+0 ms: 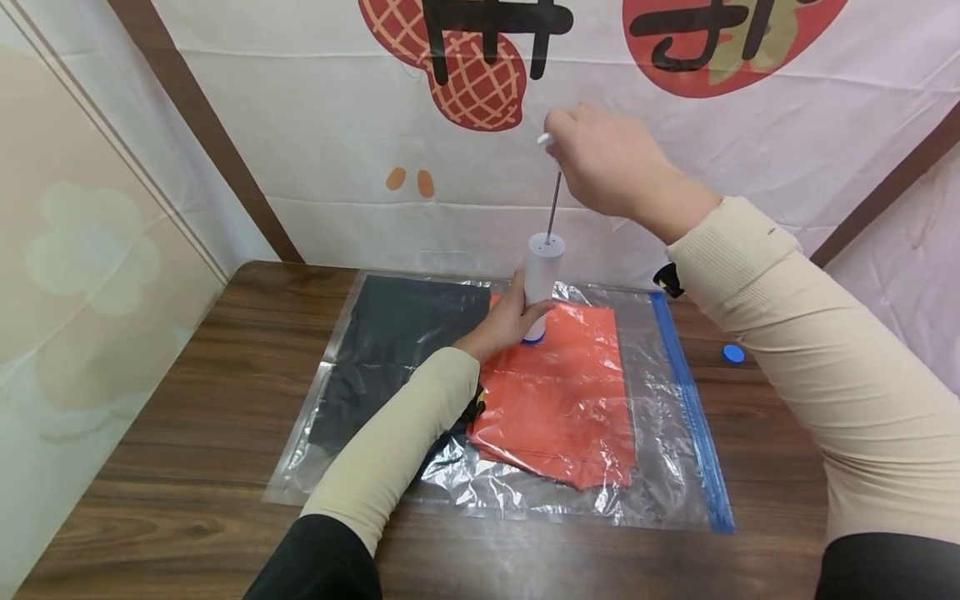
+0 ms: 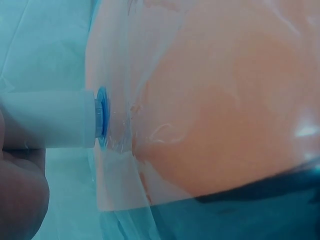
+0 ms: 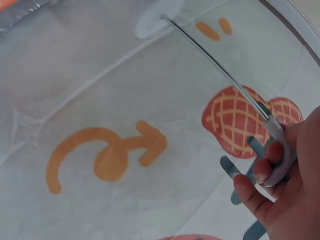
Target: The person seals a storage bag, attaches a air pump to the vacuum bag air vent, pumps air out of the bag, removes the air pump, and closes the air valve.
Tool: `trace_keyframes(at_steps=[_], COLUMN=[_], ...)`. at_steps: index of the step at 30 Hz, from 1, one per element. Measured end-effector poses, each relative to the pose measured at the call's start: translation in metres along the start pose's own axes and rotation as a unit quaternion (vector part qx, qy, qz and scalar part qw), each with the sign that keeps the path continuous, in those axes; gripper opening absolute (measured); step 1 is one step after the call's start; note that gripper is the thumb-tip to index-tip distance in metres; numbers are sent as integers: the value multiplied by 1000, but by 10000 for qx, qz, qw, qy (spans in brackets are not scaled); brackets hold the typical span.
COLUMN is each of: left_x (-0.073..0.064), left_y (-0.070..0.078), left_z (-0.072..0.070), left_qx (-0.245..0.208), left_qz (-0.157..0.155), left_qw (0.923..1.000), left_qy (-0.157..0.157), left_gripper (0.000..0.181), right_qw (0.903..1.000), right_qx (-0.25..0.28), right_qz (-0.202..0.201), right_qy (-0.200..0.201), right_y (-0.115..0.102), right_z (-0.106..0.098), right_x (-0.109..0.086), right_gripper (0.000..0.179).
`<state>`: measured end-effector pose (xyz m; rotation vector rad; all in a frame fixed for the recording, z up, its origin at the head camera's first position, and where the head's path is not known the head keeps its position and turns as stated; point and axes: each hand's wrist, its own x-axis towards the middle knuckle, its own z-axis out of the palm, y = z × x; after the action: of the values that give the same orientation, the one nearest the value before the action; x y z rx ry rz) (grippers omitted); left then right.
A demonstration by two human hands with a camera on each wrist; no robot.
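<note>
My left hand point(image 1: 510, 318) grips the white barrel of a hand pump point(image 1: 542, 271), which stands nearly upright on a clear vacuum storage bag point(image 1: 517, 492). In the left wrist view the pump's nozzle end meets a blue valve point(image 2: 103, 119) on the bag. High above the barrel, my right hand point(image 1: 611, 162) holds the pump's white handle point(image 3: 284, 160), fingers curled round it. A long stretch of metal rod point(image 1: 554, 208) shows between handle and barrel. Folded orange-red fabric point(image 1: 562, 400) and dark fabric point(image 1: 405, 333) lie flat inside the bag.
A blue zip strip point(image 1: 692, 408) runs along the bag's right edge. To the right of it, a small round blue cap point(image 1: 732, 354) lies on the brown wooden table point(image 1: 172, 400). A printed cloth backdrop point(image 1: 315, 125) hangs right behind the table.
</note>
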<state>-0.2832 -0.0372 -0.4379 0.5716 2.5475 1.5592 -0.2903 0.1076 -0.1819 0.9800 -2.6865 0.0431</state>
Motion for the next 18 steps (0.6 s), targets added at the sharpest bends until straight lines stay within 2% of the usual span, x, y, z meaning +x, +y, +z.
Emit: trace_keyframes(at_steps=[3,7,13,15,18], left_x=[1,2,2,1,1], left_y=[-1,-2,-3,-3,-3], left_z=[1,2,3,3,3], left_qx=[-52,-87,-57,-42,-30], left_qz=[-47,-82,55,39,-4], left_qw=[10000,9999,10000,10000,10000], left_qy=[-4,-20,-34,-23,-3], left_gripper=[76,76,77,77,77], right_qw=[9995,9962,9842,9822,9843], right_qx=[69,85,-135,-126,-88], right_qz=[24,-183,-502,-510,-488], right_qy=[307,847,1694,1801,1692], right_y=[2,3,7,7,7], right_z=[-6,-13,-22,-24,-23], right_x=[3,6,8,9,8], right_gripper=[24,27,29,31,30])
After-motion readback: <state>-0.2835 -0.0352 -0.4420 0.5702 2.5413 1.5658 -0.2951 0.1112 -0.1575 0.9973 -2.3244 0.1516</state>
